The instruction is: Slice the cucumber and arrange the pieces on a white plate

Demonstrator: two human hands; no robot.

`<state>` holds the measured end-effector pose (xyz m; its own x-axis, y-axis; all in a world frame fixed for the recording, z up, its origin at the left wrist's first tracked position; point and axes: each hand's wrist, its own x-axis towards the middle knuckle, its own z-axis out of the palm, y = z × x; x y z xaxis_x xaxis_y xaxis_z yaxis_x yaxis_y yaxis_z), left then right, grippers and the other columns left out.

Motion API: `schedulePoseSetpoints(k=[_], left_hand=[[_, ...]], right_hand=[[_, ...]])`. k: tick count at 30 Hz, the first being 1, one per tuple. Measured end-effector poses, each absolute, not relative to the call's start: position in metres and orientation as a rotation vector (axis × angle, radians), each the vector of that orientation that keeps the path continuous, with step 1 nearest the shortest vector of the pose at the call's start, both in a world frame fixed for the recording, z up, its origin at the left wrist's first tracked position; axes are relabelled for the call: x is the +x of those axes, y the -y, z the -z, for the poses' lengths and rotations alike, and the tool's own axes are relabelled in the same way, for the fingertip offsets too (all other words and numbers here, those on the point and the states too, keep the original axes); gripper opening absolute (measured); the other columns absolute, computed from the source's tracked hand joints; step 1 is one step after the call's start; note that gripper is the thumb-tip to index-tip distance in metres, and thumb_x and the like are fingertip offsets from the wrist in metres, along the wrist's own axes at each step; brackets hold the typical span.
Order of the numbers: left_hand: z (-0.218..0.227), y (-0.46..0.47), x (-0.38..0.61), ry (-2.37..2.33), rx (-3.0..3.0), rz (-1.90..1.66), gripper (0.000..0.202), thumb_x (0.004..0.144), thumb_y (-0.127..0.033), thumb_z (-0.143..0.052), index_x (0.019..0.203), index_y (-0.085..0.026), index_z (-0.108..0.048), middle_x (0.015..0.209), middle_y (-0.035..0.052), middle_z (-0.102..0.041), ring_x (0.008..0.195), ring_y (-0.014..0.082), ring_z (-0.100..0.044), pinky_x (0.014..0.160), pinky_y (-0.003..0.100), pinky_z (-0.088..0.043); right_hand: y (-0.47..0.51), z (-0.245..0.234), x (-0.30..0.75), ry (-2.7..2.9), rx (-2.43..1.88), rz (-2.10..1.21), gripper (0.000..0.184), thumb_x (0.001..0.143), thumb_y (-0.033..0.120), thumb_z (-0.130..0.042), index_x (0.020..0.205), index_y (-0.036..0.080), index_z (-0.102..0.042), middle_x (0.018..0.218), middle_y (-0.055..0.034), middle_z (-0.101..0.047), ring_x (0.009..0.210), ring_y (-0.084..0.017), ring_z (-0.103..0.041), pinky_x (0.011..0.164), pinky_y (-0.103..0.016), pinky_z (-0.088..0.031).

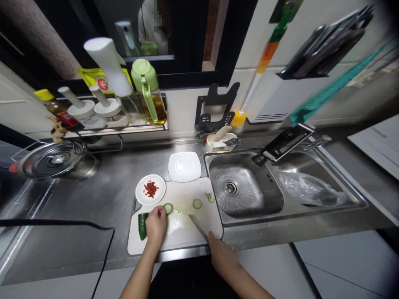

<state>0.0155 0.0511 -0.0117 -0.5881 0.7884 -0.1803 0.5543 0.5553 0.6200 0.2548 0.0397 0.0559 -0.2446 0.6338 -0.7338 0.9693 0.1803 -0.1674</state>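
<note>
1) The right hand (220, 251) is wrapped around the handle of a knife (199, 227), its blade slanting over the cutting board (183, 241)
2) The left hand (156, 226) has its fingers bunched by a cucumber slice (168, 208) – whether it pinches the slice, I cannot tell
3) Just left of that hand, the dark green cucumber piece (142, 226) lies on the board
4) Farther right lie another slice (197, 203) and some green scraps (210, 197)
5) Beyond – a round plate (139, 192) of red bits (151, 189), a white square plate (184, 166), and the sink (249, 195) to the right
</note>
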Motion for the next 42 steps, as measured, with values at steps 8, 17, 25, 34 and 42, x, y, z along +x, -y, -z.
schedulePoseSetpoints(k=[8, 17, 25, 34, 42], left_hand=[[0.019, -0.051, 0.015, -2.381, 1.262, -0.732, 0.023, 0.081, -0.029, -0.047, 0.091, -0.019, -0.065, 0.090, 0.0078, -0.066, 0.082, 0.0207, -0.061, 0.080, 0.033, -0.045], [0.013, -0.100, 0.066, -2.047, 1.445, -0.562, 0.028, 0.080, -0.025, -0.052, 0.102, -0.016, -0.065, 0.098, 0.0087, -0.066, 0.089, 0.0173, -0.060, 0.082, 0.028, -0.043], [0.002, -0.131, 0.102, -1.926, 1.557, -0.176, 0.017, 0.079, -0.023, -0.052, 0.090, -0.017, -0.064, 0.096, 0.0086, -0.062, 0.090, 0.0184, -0.057, 0.076, 0.026, -0.038], [0.001, -0.136, 0.107, -1.928, 1.498, -0.180, 0.010, 0.076, -0.019, -0.054, 0.084, -0.017, -0.061, 0.091, 0.0076, -0.062, 0.082, 0.0168, -0.057, 0.070, 0.026, -0.037], [-0.006, -0.125, 0.094, -1.934, 1.416, -0.269, 0.012, 0.077, -0.021, -0.052, 0.081, -0.019, -0.063, 0.080, 0.0044, -0.067, 0.075, 0.0155, -0.058, 0.067, 0.025, -0.036]], right_hand=[[-0.040, -0.055, 0.255, -1.939, 1.478, 0.874, 0.068, 0.074, -0.008, -0.031, 0.140, 0.006, -0.033, 0.107, -0.0174, -0.066, 0.098, -0.025, -0.063, 0.080, -0.031, -0.045], [-0.038, -0.057, 0.253, -1.949, 1.497, 0.839, 0.064, 0.077, -0.007, -0.034, 0.139, 0.009, -0.036, 0.107, -0.0180, -0.066, 0.098, -0.024, -0.063, 0.080, -0.030, -0.046], [-0.042, -0.066, 0.249, -1.914, 1.510, 0.847, 0.063, 0.076, -0.008, -0.030, 0.136, 0.007, -0.038, 0.105, -0.0181, -0.067, 0.098, -0.023, -0.064, 0.080, -0.030, -0.048], [-0.044, -0.070, 0.249, -1.893, 1.510, 0.867, 0.062, 0.076, -0.009, -0.028, 0.135, 0.006, -0.039, 0.105, -0.0188, -0.067, 0.098, -0.024, -0.064, 0.079, -0.032, -0.050], [-0.042, -0.065, 0.251, -1.909, 1.511, 0.864, 0.060, 0.079, -0.006, -0.029, 0.137, 0.007, -0.039, 0.104, -0.0190, -0.067, 0.096, -0.024, -0.065, 0.079, -0.031, -0.049]])
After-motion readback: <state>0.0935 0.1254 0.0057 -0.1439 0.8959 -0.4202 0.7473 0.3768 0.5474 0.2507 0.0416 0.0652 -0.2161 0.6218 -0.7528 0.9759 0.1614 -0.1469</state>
